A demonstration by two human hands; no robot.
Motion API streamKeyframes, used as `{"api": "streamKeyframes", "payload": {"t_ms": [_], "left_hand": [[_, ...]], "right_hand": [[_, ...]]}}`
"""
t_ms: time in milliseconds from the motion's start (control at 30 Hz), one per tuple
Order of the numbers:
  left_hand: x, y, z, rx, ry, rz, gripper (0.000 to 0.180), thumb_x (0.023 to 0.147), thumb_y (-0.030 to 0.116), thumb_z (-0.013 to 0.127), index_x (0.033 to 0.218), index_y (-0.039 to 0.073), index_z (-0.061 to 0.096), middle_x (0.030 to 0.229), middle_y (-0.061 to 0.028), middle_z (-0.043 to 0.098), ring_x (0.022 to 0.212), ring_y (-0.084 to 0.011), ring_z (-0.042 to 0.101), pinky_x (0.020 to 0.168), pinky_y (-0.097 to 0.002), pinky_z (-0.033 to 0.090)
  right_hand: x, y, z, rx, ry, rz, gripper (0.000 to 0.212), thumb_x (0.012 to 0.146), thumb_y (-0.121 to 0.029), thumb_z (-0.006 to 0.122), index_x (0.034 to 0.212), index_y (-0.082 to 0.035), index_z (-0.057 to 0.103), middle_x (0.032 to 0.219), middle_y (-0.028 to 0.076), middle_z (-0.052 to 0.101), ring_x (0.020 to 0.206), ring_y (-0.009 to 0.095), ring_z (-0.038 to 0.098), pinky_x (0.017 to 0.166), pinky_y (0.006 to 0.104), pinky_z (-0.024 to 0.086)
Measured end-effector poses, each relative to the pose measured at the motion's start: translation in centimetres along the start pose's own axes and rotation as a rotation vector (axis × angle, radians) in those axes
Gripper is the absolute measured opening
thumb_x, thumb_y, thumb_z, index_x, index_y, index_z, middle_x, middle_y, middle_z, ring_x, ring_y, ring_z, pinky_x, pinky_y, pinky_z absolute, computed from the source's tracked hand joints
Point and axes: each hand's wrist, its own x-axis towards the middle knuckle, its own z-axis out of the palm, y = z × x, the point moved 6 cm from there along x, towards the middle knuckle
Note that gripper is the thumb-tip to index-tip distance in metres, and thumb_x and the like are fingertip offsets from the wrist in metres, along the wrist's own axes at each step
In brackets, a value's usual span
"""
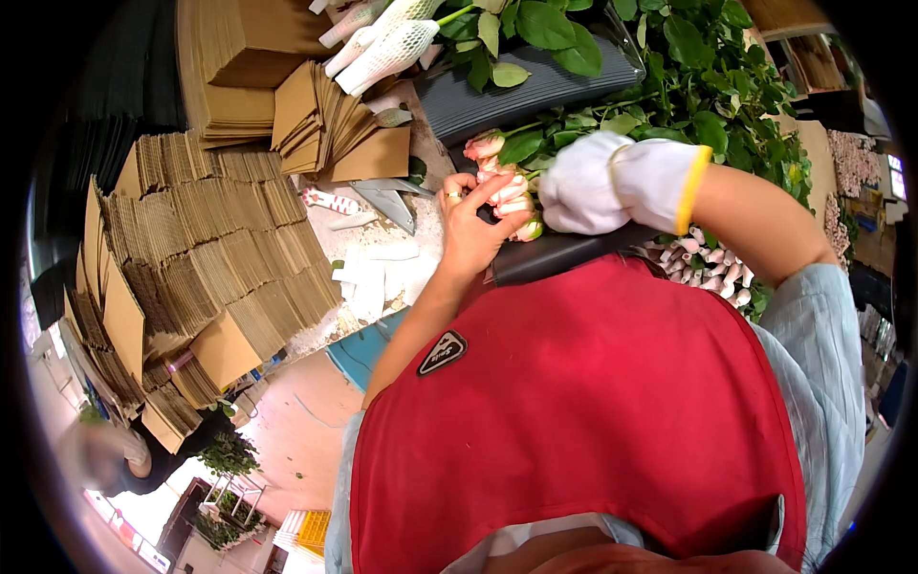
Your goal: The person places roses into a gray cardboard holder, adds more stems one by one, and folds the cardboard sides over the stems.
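A row of pale pink roses (513, 203) lies in front of me, heads toward the left and leafy stems running right. My bare left hand (470, 222), a ring on one finger, is closed around the rose heads, with thumb and forefinger resting across the blooms. Just to their right, my right hand (585, 184) wears a white knit glove with a yellow cuff. Its fingers are curled in over the stems, and what they hold is hidden. Beneath the roses is a dark padded surface (540, 256).
Stacks of folded cardboard (215, 230) fill the left side. Scissors (387, 203) and a red-and-white patterned tool handle (330, 201) lie near the left hand. White net-sleeved buds (387, 43) sit at the back, a black ridged pad (531, 91) beside them. Rose foliage (712, 105) spreads right.
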Motion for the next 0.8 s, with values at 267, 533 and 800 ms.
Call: {"api": "streamKeyframes", "payload": {"t_ms": [267,533,800], "left_hand": [[0.2,-0.2,-0.1,0.048,-0.047,0.056,0.062,0.068,0.024,0.097,0.125,0.012,0.077,0.117,-0.0084,0.049,0.116,-0.0273,0.05,0.107,-0.0391,0.043],[1.2,-0.2,0.2,0.005,-0.136,0.096,0.063,0.069,0.024,0.096,0.127,0.012,0.075,0.119,-0.0088,0.051,0.118,-0.0281,0.05,0.108,-0.0407,0.042],[0.8,0.4,-0.1,-0.023,-0.106,0.07,0.06,0.071,0.033,0.094,0.127,0.018,0.078,0.114,-0.0087,0.054,0.115,-0.0298,0.049,0.107,-0.043,0.041]], "right_hand": [[2.4,0.5,-1.4,-0.197,0.488,0.115,0.02,0.087,-0.019,0.068,0.099,-0.006,0.075,0.088,0.015,0.078,0.085,0.036,0.078,0.07,0.0495,0.059],[3.0,1.0,-1.3,-0.154,0.434,0.162,0.023,0.085,-0.022,0.07,0.101,-0.007,0.078,0.092,0.015,0.079,0.087,0.035,0.078,0.072,0.0469,0.06],[-0.1,-0.1,-0.6,-0.057,0.436,0.244,0.023,0.083,-0.031,0.076,0.09,-0.009,0.079,0.089,0.015,0.079,0.081,0.034,0.078,0.067,0.0456,0.06]]}}
